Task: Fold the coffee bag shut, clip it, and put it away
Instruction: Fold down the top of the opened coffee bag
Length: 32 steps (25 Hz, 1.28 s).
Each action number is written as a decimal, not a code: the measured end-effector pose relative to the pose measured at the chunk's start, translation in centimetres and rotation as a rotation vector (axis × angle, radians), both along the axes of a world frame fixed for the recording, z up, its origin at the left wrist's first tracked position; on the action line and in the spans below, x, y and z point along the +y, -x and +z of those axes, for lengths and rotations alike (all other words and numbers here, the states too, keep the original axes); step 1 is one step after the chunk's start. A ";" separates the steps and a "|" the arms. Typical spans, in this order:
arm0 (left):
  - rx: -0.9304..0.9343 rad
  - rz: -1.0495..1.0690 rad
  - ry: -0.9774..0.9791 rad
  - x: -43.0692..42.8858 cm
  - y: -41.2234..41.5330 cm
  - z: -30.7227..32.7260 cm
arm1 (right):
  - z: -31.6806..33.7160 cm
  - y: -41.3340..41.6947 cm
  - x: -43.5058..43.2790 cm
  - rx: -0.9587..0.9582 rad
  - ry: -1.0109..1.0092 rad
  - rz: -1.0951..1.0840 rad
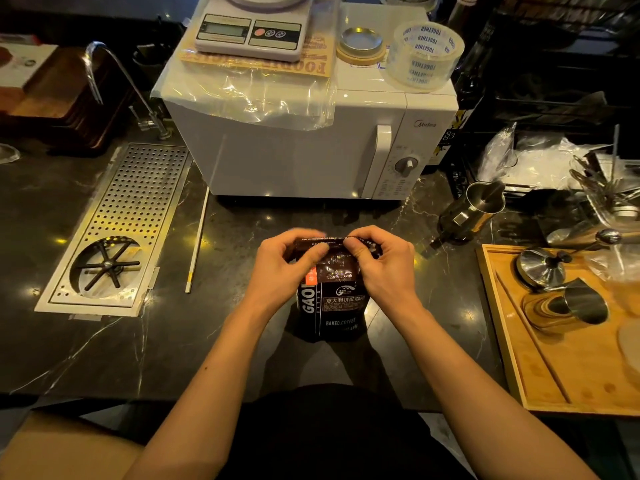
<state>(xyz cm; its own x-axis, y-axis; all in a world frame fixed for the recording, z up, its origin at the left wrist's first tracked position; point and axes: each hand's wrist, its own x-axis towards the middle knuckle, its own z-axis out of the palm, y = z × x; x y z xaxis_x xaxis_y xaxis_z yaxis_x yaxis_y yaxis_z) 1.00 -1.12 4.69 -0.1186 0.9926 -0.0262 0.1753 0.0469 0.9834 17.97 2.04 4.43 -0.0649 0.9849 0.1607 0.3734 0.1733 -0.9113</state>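
A dark brown coffee bag [337, 306] with white lettering stands upright on the black marble counter [104, 348], right in front of me. My left hand [284, 268] grips the left part of the bag's top edge. My right hand [384, 265] pinches the right part of the same edge. The top strip is bent over between my fingers. A long thin white stick [197, 244], possibly a bag clip, lies on the counter to the left of the bag.
A white microwave [311, 140] stands behind the bag, with a scale [249, 32] and a tape roll [424, 55] on top. A perforated metal drain tray [117, 230] lies to the left. A wooden tray [519, 341] with steel cups and a tamper sits at right.
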 end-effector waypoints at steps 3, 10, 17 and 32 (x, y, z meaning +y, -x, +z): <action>0.028 0.041 -0.033 0.0 -0.1 -0.3 | -0.1 -0.3 -0.3 0.040 0.023 0.030; 0.016 0.027 -0.053 0.4 -0.3 -0.4 | 0.5 -2.3 0.1 0.135 0.182 0.147; -0.229 0.100 0.048 0.1 -0.5 -0.5 | 0.4 -1.2 -0.3 0.265 0.212 0.073; -0.073 0.075 0.043 0.3 -0.3 0.0 | 0.8 -4.4 1.0 -0.031 0.146 0.268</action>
<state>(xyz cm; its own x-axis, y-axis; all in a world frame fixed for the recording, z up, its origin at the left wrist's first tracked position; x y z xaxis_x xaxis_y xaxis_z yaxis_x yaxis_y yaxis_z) 1.33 -0.79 4.70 -0.1892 0.9787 -0.0799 0.0978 0.0998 0.9902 22.40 3.08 5.24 -0.3284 0.9445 0.0129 0.3603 0.1379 -0.9226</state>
